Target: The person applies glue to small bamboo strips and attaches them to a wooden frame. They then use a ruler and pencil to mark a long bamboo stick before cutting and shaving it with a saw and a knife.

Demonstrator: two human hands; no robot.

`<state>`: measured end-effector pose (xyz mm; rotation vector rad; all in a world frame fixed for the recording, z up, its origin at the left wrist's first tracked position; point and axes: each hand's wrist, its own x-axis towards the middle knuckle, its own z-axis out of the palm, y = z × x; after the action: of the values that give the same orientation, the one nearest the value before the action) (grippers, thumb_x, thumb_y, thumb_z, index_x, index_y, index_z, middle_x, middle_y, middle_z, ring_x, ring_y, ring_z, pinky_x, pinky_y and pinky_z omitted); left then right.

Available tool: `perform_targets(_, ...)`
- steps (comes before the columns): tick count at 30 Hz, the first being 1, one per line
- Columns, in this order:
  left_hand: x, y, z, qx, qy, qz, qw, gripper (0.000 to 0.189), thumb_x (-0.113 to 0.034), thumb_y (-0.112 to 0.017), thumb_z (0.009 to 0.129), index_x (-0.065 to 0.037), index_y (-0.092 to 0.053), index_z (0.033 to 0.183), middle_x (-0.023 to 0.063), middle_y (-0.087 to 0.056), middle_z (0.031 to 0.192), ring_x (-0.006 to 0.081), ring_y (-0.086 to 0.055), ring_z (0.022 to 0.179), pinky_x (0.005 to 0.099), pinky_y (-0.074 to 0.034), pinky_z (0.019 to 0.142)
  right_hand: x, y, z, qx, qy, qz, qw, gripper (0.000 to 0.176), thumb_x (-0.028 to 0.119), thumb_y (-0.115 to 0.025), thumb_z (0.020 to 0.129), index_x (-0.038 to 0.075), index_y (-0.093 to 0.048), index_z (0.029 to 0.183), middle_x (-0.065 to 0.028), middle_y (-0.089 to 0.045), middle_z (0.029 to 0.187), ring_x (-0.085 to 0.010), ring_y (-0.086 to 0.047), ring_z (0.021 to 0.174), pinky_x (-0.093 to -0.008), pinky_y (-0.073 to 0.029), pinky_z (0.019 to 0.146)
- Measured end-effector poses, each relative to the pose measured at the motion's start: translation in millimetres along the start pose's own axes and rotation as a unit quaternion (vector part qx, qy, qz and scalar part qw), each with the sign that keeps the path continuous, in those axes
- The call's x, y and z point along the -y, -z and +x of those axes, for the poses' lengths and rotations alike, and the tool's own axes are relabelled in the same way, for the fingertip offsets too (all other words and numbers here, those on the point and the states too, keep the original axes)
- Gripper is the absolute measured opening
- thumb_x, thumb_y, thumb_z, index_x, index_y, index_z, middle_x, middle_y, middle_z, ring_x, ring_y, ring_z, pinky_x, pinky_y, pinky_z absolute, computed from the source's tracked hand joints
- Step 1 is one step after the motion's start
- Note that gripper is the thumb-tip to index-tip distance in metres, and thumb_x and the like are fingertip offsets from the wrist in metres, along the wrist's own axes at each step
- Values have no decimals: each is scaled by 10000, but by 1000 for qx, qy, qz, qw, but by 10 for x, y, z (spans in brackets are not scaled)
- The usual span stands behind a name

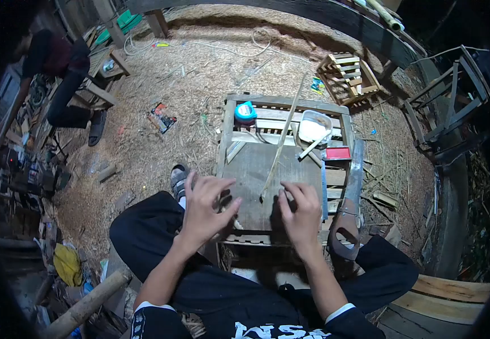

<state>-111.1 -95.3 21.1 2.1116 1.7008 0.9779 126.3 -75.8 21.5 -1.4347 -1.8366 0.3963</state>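
- Left hand [204,204]: open, fingers bent, holding nothing.
- Right hand [302,213]: likewise open and empty.
- Long thin strip [282,141]: its near end lies between the hands, at 2 o'clock from the left and 10 from the right; it runs toward 12-1 o'clock, past the far edge of the slatted bench [221,152].
- Saw [353,210]: along the bench's right side, handle at 4 o'clock from the right hand.
- Blue strip [324,192]: 2 o'clock, near that hand.
- Red box [337,153], then white tub [313,129] with a short stick [315,143] against it: 1 and 12 o'clock from it.
- Blue tape measure [245,113]: 1 o'clock from the left hand.
- Wooden crate [349,79]: floor, 1 o'clock.
- Another person [64,73]: 10 o'clock.
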Motion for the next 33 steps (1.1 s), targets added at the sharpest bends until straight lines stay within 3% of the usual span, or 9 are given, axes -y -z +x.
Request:
perform_targets(3, -144, -164, 166, 21, -57, 14, 998, 472, -297, -878, 814, -124, -745, 1233, 44, -765, 1050, 231, -676, 1083, 552, -239, 1227, -140, -40, 223, -19, -18, -61, 998, 231, 96, -762, 889, 43, -765, 1114, -136, -703, 1032, -345, -650, 980, -457, -521, 855)
perform_targets(7, -341, -313, 343, 67, -60, 39, 995, 526, -357, -844, 839, -123, -724, 1294, 65, -748, 964, 240, -639, 950, 534, -272, 1186, -265, -156, 419, -13, -12, -112, 994, 218, 133, -755, 894, 38, -755, 1090, -134, -695, 1052, -336, -633, 1027, -463, -515, 858)
perform_targets(8, -341, -382, 363, 49, -68, 41, 996, 533, -331, -864, 809, -130, -735, 1285, 20, -692, 817, 210, -633, 901, 525, -291, 1163, -284, -185, 444, -3, -10, -118, 993, 204, 133, -755, 893, 39, -753, 1074, -135, -689, 1050, -339, -631, 1024, -465, -514, 851)
perform_targets(11, -329, -461, 397, 57, -65, 28, 996, 482, -256, -838, 806, -130, -741, 1261, 14, -690, 787, 208, -635, 881, 506, -308, 1137, -335, -248, 482, 4, -6, -126, 992, 168, 131, -758, 880, 42, -744, 1022, -137, -669, 1025, -342, -627, 1014, -472, -512, 835)
perform_targets(17, -375, -364, 431, 48, -13, 12, 999, 414, -155, -797, 804, -129, -751, 1215, 1, -704, 767, 199, -642, 842, 478, -319, 1122, -337, -249, 492, 12, -2, -133, 991, 135, 106, -751, 853, 28, -699, 950, -136, -656, 1002, -343, -620, 1003, -475, -510, 813)
perform_targets(20, -327, -366, 388, 51, -6, 5, 999, 405, -155, -801, 823, -129, -748, 1223, 0, -719, 787, 192, -643, 853, 473, -320, 1116, -273, -140, 450, 9, 10, -116, 993, 130, 94, -744, 850, 24, -685, 943, -144, -659, 949, -347, -625, 956, -477, -511, 794)
perform_targets(26, -354, -347, 382, 62, -9, -2, 998, 398, -190, -789, 864, -118, -730, 1251, 21, -765, 845, 192, -666, 902, 514, -298, 1130, -181, 66, 216, 16, -58, -25, 998, 105, 57, -727, 846, 15, -697, 937, -158, -714, 911, -356, -652, 905, -471, -518, 796)
perform_targets(28, -358, -347, 368, 67, -19, 3, 998, 403, -204, -793, 871, -118, -728, 1260, 20, -766, 859, 192, -666, 908, 516, -294, 1134, -195, 63, 142, 4, -65, -3, 998, 138, 44, -749, 833, 39, -745, 971, -113, -711, 869, -320, -652, 864, -427, -523, 765)
perform_targets(33, -321, -298, 325, 75, -27, -8, 997, 440, -231, -804, 875, -134, -721, 1296, 2, -755, 872, 198, -660, 976, 524, -275, 1148, -96, 139, -31, 23, -64, 21, 997, 192, 22, -747, 833, 31, -770, 1024, -130, -708, 941, -326, -643, 924, -431, -523, 811)
